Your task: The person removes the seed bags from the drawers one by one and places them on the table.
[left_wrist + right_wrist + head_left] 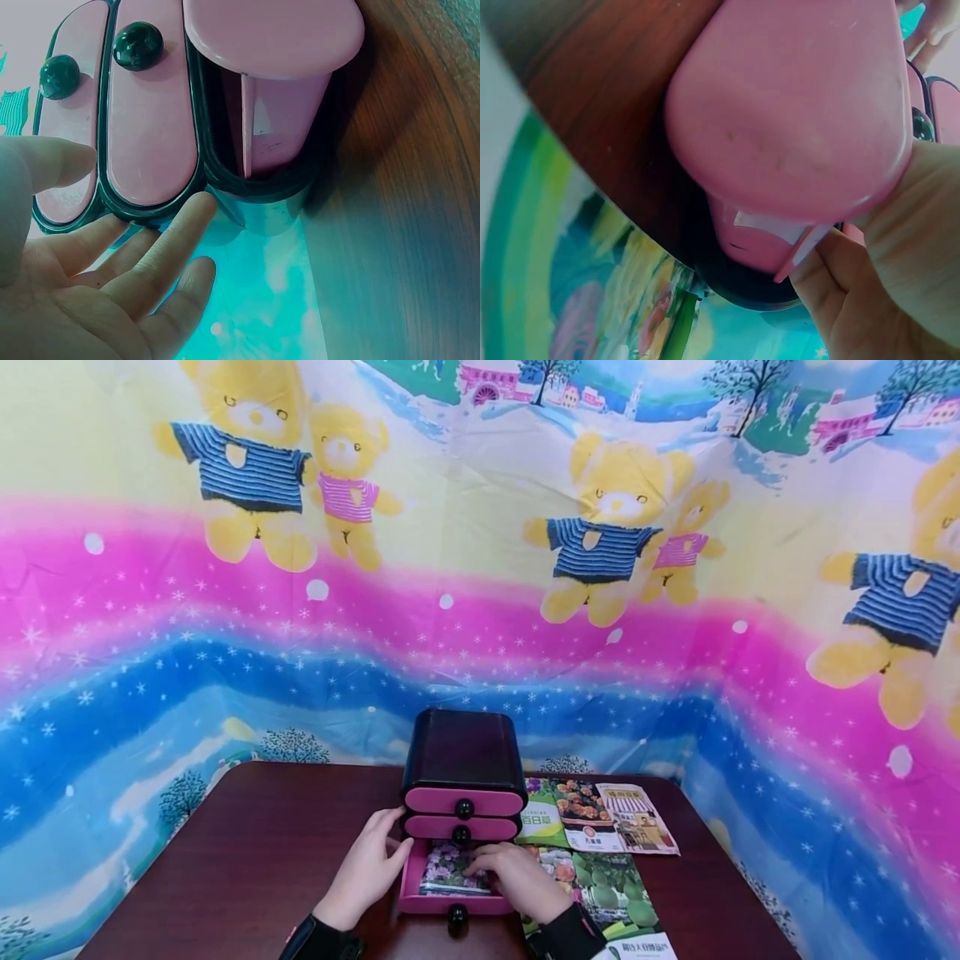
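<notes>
A small black cabinet (465,752) with three pink drawers stands on the table; its bottom drawer (412,893) is pulled out. In that drawer lies a stack of seed packets with a purple flower picture (444,870). My right hand (525,878) reaches over the drawer's right side, its fingertips on the top packet; in the right wrist view the drawer front (787,105) hides part of the fingers. My left hand (372,860) is beside the cabinet's left side, fingers spread and holding nothing, close to the closed upper drawers (150,112) in the left wrist view.
More seed packets with flower and vegetable pictures lie right of the cabinet, in a back row (588,814) and a front row (618,902). Round black knobs (458,917) stick out from the drawers. A cloth printed with bears (600,543) hangs behind the dark wooden table (262,852).
</notes>
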The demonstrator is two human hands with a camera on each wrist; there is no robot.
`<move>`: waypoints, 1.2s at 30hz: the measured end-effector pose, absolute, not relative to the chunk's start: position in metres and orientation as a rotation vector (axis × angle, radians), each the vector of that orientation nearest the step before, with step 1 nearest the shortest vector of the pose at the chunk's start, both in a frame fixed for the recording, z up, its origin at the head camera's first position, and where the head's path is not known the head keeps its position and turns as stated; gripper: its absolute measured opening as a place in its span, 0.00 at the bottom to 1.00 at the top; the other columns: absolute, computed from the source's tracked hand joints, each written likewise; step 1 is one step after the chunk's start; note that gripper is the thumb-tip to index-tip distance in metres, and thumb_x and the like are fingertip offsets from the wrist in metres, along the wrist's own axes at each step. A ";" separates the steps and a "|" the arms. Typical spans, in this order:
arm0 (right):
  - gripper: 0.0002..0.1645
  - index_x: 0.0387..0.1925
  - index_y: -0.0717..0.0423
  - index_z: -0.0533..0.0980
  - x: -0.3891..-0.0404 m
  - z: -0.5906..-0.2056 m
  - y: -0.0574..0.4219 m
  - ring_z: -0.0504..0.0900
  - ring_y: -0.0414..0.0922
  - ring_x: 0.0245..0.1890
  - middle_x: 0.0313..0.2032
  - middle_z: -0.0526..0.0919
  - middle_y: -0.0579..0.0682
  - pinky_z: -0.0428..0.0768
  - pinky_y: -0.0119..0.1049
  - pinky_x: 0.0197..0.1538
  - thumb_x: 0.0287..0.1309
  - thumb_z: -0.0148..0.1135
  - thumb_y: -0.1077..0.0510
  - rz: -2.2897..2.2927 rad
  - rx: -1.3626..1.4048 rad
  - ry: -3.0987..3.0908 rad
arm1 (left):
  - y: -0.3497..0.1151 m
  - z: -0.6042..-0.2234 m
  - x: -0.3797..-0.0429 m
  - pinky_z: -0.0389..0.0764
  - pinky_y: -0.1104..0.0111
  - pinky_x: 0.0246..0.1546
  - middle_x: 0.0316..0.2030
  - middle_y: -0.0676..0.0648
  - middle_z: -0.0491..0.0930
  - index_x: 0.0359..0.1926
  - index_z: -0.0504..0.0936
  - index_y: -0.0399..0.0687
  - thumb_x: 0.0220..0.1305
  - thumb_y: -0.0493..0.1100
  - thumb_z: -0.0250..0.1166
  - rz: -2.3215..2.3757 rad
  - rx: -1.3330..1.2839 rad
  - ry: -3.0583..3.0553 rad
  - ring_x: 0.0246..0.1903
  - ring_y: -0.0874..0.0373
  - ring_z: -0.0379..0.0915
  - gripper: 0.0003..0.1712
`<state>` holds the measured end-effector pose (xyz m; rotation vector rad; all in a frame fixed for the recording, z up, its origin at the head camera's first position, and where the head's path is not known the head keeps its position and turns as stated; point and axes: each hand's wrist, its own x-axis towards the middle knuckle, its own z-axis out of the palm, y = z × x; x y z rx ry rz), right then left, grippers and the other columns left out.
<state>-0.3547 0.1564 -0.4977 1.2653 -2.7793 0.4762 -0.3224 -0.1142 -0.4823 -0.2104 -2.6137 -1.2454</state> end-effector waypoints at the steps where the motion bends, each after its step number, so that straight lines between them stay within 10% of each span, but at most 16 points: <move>1: 0.31 0.51 0.40 0.86 -0.355 -0.498 0.157 0.82 0.41 0.57 0.56 0.84 0.44 0.79 0.36 0.59 0.57 0.64 0.77 0.489 1.275 -2.777 | -0.114 -0.482 -0.322 0.80 0.70 0.34 0.65 0.38 0.72 0.69 0.72 0.38 0.70 0.39 0.66 -1.247 -0.210 -2.615 0.39 0.59 0.81 0.29; 20: 0.17 0.48 0.40 0.88 -0.353 -0.497 0.160 0.82 0.41 0.56 0.56 0.85 0.43 0.79 0.38 0.59 0.68 0.63 0.64 0.556 1.340 -2.726 | -0.114 -0.481 -0.322 0.80 0.71 0.34 0.65 0.38 0.72 0.69 0.72 0.38 0.70 0.39 0.65 -1.258 -0.209 -2.615 0.39 0.61 0.81 0.29; 36: 0.14 0.38 0.38 0.85 -0.346 -0.482 0.162 0.83 0.36 0.40 0.36 0.85 0.32 0.81 0.40 0.50 0.64 0.61 0.63 0.418 1.137 -2.653 | -0.114 -0.482 -0.323 0.80 0.70 0.34 0.64 0.38 0.72 0.69 0.72 0.37 0.69 0.39 0.66 -1.244 -0.206 -2.606 0.39 0.60 0.82 0.29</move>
